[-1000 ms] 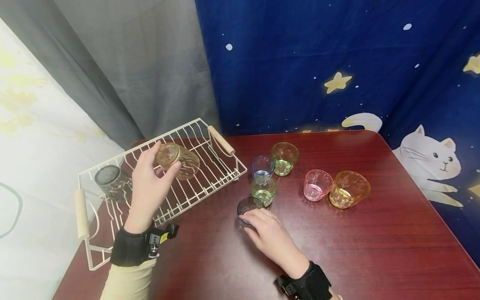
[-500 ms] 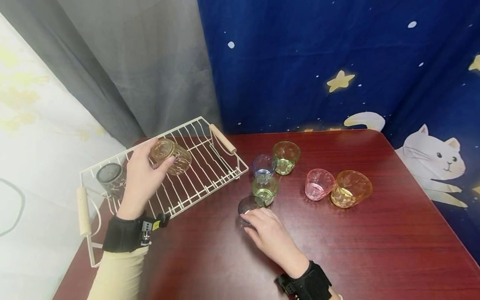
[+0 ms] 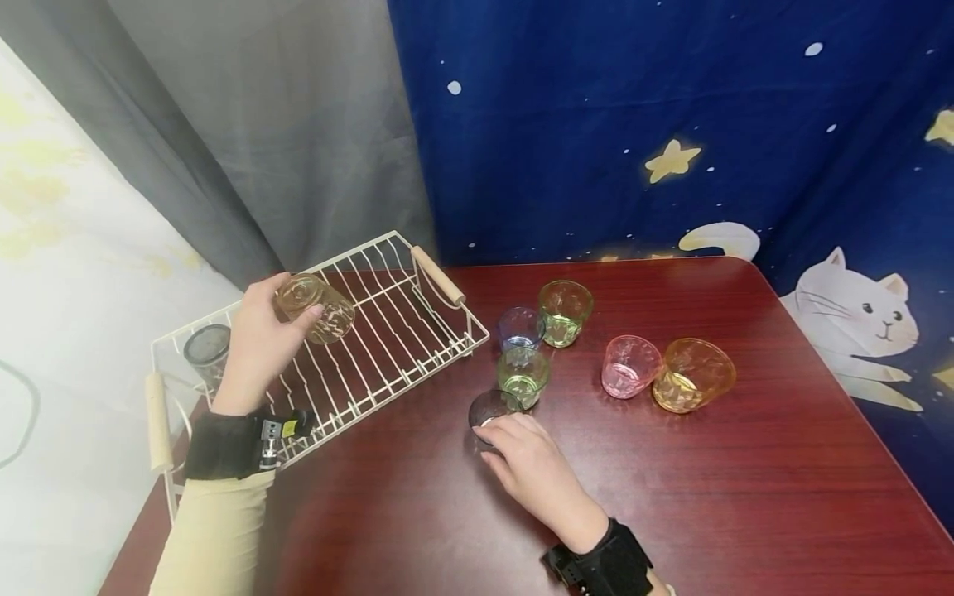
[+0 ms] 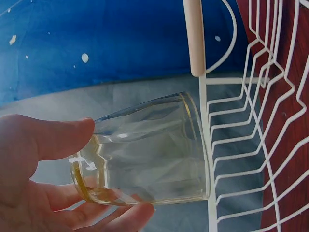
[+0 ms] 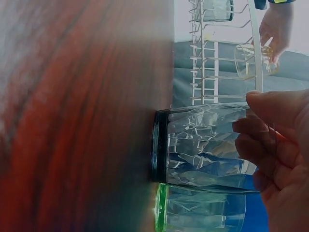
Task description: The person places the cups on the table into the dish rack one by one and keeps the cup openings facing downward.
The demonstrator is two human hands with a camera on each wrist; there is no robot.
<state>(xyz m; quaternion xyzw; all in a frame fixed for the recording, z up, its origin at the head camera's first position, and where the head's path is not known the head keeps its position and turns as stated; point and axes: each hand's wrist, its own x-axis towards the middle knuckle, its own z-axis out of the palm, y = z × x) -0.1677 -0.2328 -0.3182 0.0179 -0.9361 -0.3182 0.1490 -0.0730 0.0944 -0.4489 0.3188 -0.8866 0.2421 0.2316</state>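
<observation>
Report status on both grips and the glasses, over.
Left grip: amber glass, mouth down, over rack. Right grip: pinching dark glass near its rim, upright. Possibly in the way: second dark glass in rack.

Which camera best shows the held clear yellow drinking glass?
The left wrist view: the clear yellow drinking glass looks largest there, base to rim. The head view shows it smaller; the right wrist view, small, partly behind the white wire rack.

Cream sleeve point(image 3: 212, 530); blk wristbands point(image 3: 219, 449)
</observation>
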